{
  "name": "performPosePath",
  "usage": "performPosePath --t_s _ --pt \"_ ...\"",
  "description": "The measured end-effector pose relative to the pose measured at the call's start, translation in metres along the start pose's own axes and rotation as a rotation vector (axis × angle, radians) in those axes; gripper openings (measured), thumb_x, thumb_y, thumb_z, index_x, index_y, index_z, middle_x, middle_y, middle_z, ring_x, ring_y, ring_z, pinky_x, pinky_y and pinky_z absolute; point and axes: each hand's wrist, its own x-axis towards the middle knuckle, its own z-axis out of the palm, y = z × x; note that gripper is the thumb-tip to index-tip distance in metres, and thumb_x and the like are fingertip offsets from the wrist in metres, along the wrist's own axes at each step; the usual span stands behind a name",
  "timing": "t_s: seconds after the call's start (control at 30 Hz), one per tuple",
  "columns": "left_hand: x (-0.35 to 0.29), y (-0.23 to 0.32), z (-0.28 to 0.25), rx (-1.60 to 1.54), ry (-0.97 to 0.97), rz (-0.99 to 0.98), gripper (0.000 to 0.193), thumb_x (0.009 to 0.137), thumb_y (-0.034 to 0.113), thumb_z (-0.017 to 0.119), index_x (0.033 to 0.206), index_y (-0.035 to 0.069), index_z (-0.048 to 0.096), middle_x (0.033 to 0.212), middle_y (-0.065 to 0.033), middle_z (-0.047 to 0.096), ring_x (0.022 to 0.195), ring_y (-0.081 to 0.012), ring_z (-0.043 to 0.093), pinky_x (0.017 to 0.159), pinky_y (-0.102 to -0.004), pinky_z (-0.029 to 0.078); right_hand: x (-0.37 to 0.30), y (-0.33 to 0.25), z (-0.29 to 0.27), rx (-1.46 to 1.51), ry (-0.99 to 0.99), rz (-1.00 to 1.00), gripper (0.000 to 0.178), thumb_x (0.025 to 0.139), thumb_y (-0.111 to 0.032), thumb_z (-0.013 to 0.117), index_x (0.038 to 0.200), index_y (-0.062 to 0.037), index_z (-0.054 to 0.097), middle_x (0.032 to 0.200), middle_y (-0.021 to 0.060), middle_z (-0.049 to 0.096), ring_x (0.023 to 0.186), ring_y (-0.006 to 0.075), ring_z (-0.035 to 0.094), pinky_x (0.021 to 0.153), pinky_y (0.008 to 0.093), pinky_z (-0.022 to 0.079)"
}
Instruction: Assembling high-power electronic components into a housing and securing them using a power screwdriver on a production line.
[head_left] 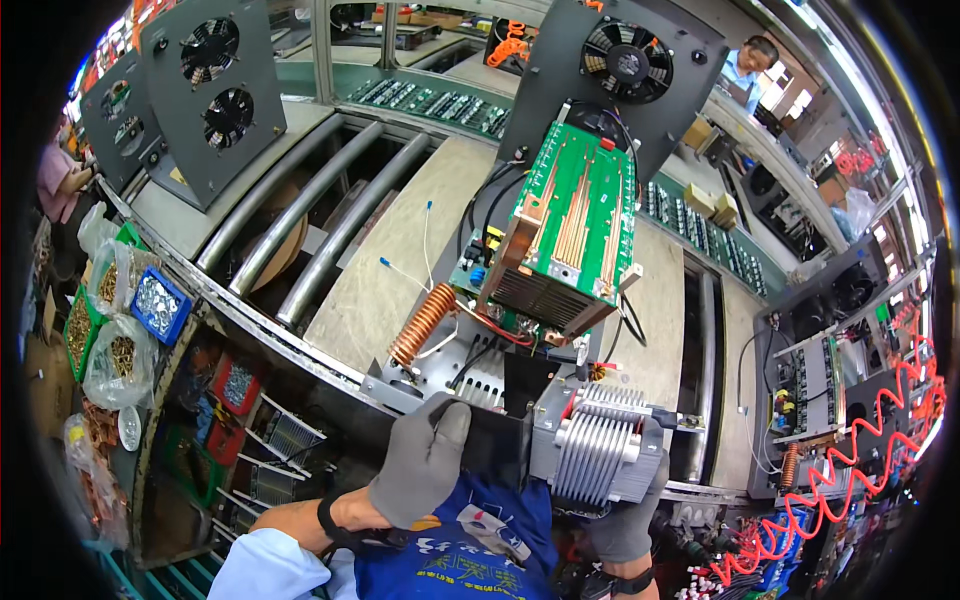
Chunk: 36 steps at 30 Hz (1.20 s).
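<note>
My left hand (420,465), in a grey glove, grips the near edge of a black panel (500,445) on an open electronics chassis. My right hand (628,520), also gloved, cups the underside of a ribbed aluminium heat sink (590,450) at the chassis's near right corner. The chassis carries a green circuit board (580,215) with copper bars, a copper coil (422,322), red and black wires, and a black rear panel with a fan (628,60). It rests on a wooden board (385,270).
A grey panel with two fans (215,85) leans at the back left. Bins and bags of screws (150,305) sit left. Metal rollers (310,215) run beside the board. A red coiled hose (850,470) hangs right. Another chassis (810,390) stands right. A person (745,65) stands behind.
</note>
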Motion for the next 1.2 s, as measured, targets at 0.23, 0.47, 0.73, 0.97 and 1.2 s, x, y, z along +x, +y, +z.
performPosePath --t_s 0.23,0.47,0.73,0.97,1.2 --pt "0.029 0.004 -0.003 0.028 -0.095 -0.132 0.038 0.108 0.032 0.052 0.098 -0.003 0.064 0.069 -0.0097 0.052 0.066 -0.0150 0.044 0.062 -0.0356 0.040 0.011 0.009 -0.018 -0.040 -0.003 -0.033 0.063 0.097 -0.055 0.046 0.141 -0.0110 0.055 0.130 0.0059 0.065 0.115 0.0221 0.066 0.098 0.0424 0.056" --pt "0.055 -0.009 -0.014 0.157 -0.168 -0.330 0.044 0.107 0.038 0.053 0.093 -0.001 0.067 0.072 -0.0118 0.060 0.065 -0.0208 0.052 0.062 -0.0384 0.042 0.009 0.002 -0.026 -0.231 -0.171 -0.014 0.107 0.072 -0.070 0.084 0.144 -0.0018 0.044 0.129 0.0055 0.060 0.117 0.0151 0.061 0.099 0.0342 0.053" --pt "0.078 -0.008 -0.018 0.217 -0.231 -0.321 0.037 0.106 0.030 0.051 0.106 -0.005 0.063 0.091 -0.0157 0.062 0.084 -0.0229 0.058 0.078 -0.0379 0.047 0.019 -0.005 -0.006 -0.238 -0.157 0.063 0.117 0.063 -0.062 0.094 0.146 0.0025 0.042 0.132 0.0085 0.060 0.120 0.0173 0.061 0.101 0.0341 0.051" --pt "0.103 -0.020 -0.020 0.313 -0.424 -0.444 0.051 0.103 0.025 0.053 0.137 -0.011 0.044 0.129 -0.0293 0.054 0.123 -0.0378 0.055 0.106 -0.0429 0.042 0.020 -0.014 0.013 -0.401 -0.250 0.119 0.115 0.063 -0.048 0.097 0.147 0.0023 0.038 0.131 0.0109 0.062 0.117 0.0180 0.064 0.101 0.0360 0.052" --pt "0.119 -0.033 -0.014 0.395 -0.442 -0.484 0.040 0.102 0.021 0.053 0.127 -0.010 0.050 0.122 -0.0283 0.057 0.117 -0.0364 0.058 0.102 -0.0438 0.045 0.019 -0.014 0.024 -0.618 -0.308 -0.142 0.110 0.072 -0.022 0.092 0.158 -0.0013 0.026 0.142 0.0160 0.054 0.129 0.0252 0.055 0.106 0.0395 0.047"
